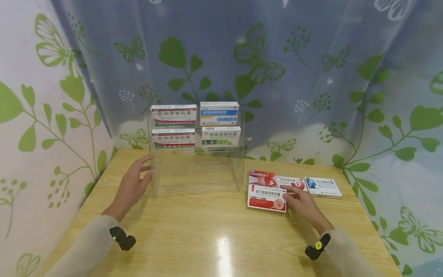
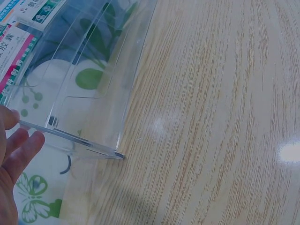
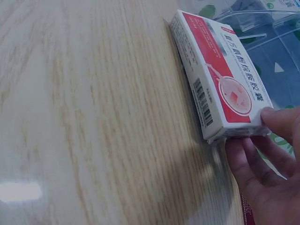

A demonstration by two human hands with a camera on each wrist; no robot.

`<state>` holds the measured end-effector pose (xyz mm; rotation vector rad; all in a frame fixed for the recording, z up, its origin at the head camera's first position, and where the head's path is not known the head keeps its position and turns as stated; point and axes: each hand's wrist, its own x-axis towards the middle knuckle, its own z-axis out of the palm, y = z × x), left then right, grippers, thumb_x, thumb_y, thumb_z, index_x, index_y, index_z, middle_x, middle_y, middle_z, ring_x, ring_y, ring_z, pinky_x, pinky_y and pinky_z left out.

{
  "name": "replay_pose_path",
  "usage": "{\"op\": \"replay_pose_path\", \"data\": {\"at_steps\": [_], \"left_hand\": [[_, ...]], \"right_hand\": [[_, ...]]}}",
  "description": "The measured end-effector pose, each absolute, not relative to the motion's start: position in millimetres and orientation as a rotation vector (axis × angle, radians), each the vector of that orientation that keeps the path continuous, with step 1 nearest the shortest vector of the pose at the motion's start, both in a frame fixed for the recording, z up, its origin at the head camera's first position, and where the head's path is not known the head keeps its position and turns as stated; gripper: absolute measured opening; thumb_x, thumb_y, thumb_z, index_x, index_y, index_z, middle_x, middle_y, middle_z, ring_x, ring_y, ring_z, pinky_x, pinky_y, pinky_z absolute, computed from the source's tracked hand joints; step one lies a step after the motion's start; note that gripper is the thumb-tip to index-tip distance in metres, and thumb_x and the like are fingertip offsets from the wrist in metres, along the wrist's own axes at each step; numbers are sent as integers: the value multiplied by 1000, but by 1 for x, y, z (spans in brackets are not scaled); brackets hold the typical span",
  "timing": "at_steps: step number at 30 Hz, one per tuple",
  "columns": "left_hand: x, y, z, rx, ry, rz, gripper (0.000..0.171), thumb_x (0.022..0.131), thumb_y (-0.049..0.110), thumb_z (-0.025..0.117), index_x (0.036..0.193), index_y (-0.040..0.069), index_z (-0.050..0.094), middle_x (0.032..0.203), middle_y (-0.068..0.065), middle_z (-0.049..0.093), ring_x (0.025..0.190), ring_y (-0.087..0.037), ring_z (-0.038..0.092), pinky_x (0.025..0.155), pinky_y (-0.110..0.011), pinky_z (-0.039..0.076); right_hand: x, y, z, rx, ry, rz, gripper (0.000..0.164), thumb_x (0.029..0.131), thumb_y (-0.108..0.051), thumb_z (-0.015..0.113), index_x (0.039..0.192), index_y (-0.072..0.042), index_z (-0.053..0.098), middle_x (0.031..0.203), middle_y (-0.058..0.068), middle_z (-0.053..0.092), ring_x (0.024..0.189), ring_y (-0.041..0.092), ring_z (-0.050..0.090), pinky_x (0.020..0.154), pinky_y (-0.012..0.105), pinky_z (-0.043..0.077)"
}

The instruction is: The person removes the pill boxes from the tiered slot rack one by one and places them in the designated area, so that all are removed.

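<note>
My right hand [image 1: 304, 204] pinches the right end of a white and red medicine box [image 1: 267, 198], thumb on its printed face and fingers behind and under it. In the right wrist view the same medicine box [image 3: 218, 75] tilts close over the wooden table. My left hand [image 1: 129, 188] touches the left side of a clear stepped display stand [image 1: 197, 169] with its fingertips, fingers fairly straight. The left wrist view shows those fingers [image 2: 30, 147] along the stand's side edge.
On the stand's upper steps sit two red-green boxes [image 1: 174, 115], a blue-white box [image 1: 219, 114] and a green-white box [image 1: 220, 137]. Behind the held box lie a red box [image 1: 262, 177], a white box with red rings [image 1: 292, 182] and a blue-white box [image 1: 323, 187]. A patterned curtain [image 1: 221, 57] hangs behind.
</note>
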<state>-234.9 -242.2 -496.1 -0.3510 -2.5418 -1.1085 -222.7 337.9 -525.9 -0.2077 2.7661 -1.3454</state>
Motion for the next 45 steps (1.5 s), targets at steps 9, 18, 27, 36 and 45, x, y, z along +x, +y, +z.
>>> {"op": "replay_pose_path", "data": {"at_steps": [9, 18, 27, 36, 45], "left_hand": [[-233, -243, -494, -356, -2542, -1109, 56, 109, 0, 61, 163, 8, 46, 160, -26, 51, 127, -48, 69, 90, -67, 65], [-233, -243, -493, -346, -2544, -1105, 56, 110, 0, 61, 163, 8, 46, 160, -27, 51, 127, -49, 69, 90, -67, 65], [-233, -244, -492, -351, -2533, -1097, 55, 109, 0, 61, 162, 6, 47, 159, -28, 52, 126, -49, 69, 88, -65, 66], [-235, -242, -492, -345, -2543, -1116, 57, 109, 0, 62, 163, 9, 46, 160, -27, 51, 127, -49, 69, 88, -65, 66], [-235, -241, -494, -342, -2553, -1117, 57, 109, -1, 61, 163, 9, 46, 160, -27, 51, 127, -48, 69, 89, -65, 66]], "right_hand": [[-221, 335, -532, -284, 2890, -1259, 40, 108, -18, 72, 144, -2, 66, 146, 26, 63, 124, 44, 71, 104, 51, 64], [-214, 329, -541, -215, 2854, -1163, 46, 105, -36, 76, 140, -7, 73, 151, 21, 55, 119, 34, 72, 103, 49, 65], [-214, 327, -541, -230, 2886, -1171, 46, 106, -35, 75, 141, -5, 72, 150, 22, 56, 117, 34, 73, 101, 47, 65], [-222, 335, -513, -231, 2949, -1248, 42, 113, -28, 64, 147, -5, 64, 151, 24, 57, 127, 44, 69, 106, 61, 61], [-256, 297, -455, -379, 2909, -1421, 48, 113, -33, 63, 154, -10, 59, 156, 17, 56, 138, 37, 61, 115, 60, 55]]}}
